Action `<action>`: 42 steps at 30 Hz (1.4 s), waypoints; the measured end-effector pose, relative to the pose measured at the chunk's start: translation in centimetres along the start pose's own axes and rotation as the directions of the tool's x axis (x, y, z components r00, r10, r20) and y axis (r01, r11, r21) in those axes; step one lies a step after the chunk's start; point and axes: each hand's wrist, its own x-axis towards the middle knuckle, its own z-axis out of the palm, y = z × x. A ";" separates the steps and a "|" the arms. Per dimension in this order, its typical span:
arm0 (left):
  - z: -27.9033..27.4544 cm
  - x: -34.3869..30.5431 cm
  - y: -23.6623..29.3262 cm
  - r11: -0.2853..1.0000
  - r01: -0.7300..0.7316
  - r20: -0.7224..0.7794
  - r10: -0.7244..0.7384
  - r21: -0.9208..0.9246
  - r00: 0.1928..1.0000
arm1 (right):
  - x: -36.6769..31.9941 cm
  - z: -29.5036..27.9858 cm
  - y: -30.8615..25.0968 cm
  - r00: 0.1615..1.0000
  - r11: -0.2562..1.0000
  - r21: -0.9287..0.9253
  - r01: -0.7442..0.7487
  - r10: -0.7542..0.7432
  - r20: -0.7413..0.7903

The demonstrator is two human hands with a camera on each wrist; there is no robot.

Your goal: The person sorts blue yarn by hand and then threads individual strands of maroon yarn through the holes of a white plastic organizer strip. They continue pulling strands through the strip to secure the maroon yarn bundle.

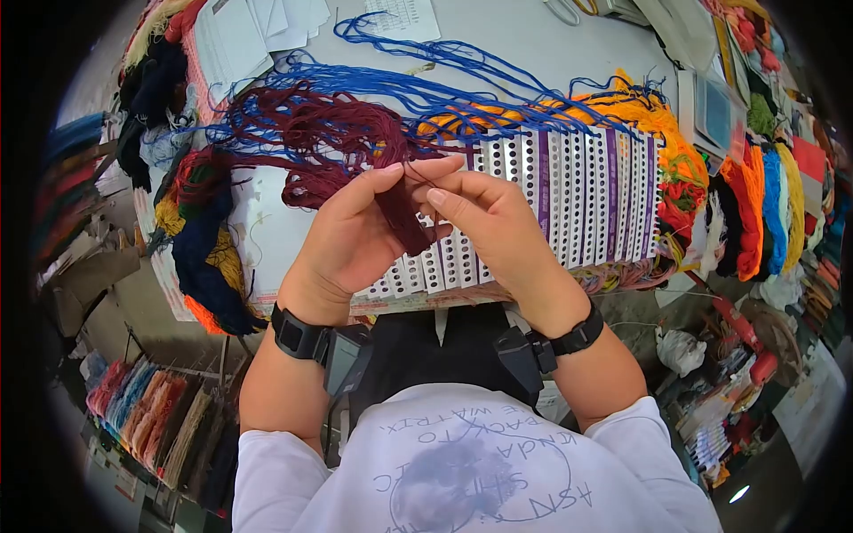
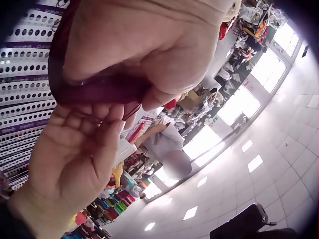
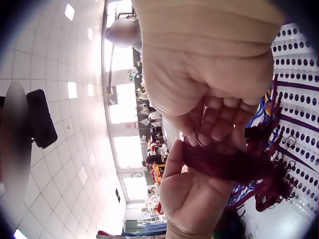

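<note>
A bundle of maroon thread passes between the two hands, its looser strands spreading over the table at the upper left. My left hand grips the bundle, palm turned up and thumb against it. Close beside it, my right hand pinches a thin maroon strand between thumb and fingers, the other fingers curled. Thin strands cross between the fingertips in the head view.
White cards with rows of holes lie under and right of the hands. Blue cords and orange yarn lie behind. Papers are at the upper left; coloured skeins hang at both table sides.
</note>
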 end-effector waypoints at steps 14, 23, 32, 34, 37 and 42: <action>0.0 -0.6 0.6 0.999 0.038 0.033 -0.037 -0.039 0.999 | 0.2 1.2 0.7 0.998 0.986 -0.163 0.042 -0.047 -0.030; -0.6 -1.1 0.7 0.999 0.006 0.013 -0.006 -0.035 1.000 | -0.2 1.1 0.4 0.999 0.994 -0.100 0.045 -0.045 0.001; -1.2 -1.4 1.1 0.988 -0.067 0.009 0.067 0.137 0.998 | -0.6 0.8 0.2 0.996 1.000 0.004 0.029 -0.029 0.084; -0.8 -1.6 1.2 0.973 -0.118 0.009 0.119 0.197 0.993 | -0.8 0.6 0.0 0.996 1.000 0.021 0.008 -0.010 0.091; 0.1 -1.4 1.0 0.941 -0.138 -0.038 0.157 0.310 0.987 | -1.1 0.5 -0.3 0.995 1.000 -0.008 0.019 -0.018 0.097; 0.8 -1.3 0.9 0.900 -0.148 -0.046 0.182 0.410 0.982 | -1.4 0.0 -0.4 0.995 0.997 -0.069 0.042 -0.036 0.092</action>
